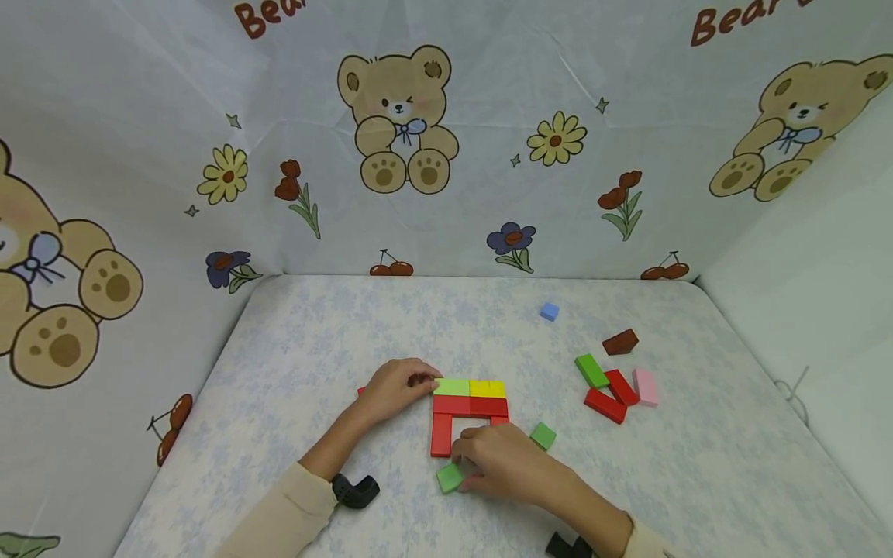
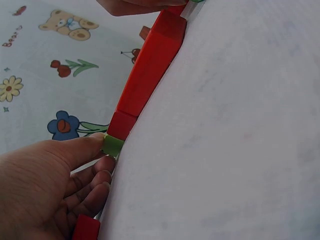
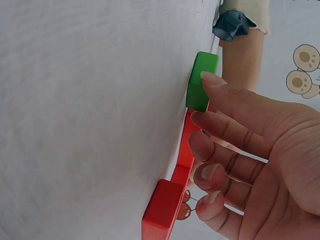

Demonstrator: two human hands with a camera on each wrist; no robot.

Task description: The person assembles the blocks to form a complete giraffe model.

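Observation:
In the head view, a flat arrangement of blocks lies at the table's middle. Its back row joins a light green block (image 1: 452,387) and a yellow block (image 1: 487,388); in front are red blocks (image 1: 452,405) and a red upright (image 1: 441,435). My left hand (image 1: 395,390) holds the light green block's left end, thumb on it in the left wrist view. With thumb and index finger, my right hand (image 1: 508,465) pinches a green block (image 3: 202,80) just in front of the red upright. That hand partly hides the right red upright (image 1: 499,421).
Another green block (image 1: 543,435) lies beside my right hand. Farther right are a green block (image 1: 591,371), two red blocks (image 1: 605,405), a pink block (image 1: 645,387) and a brown block (image 1: 620,342). A blue block (image 1: 549,311) sits toward the back. One red block (image 2: 86,228) is behind my left hand.

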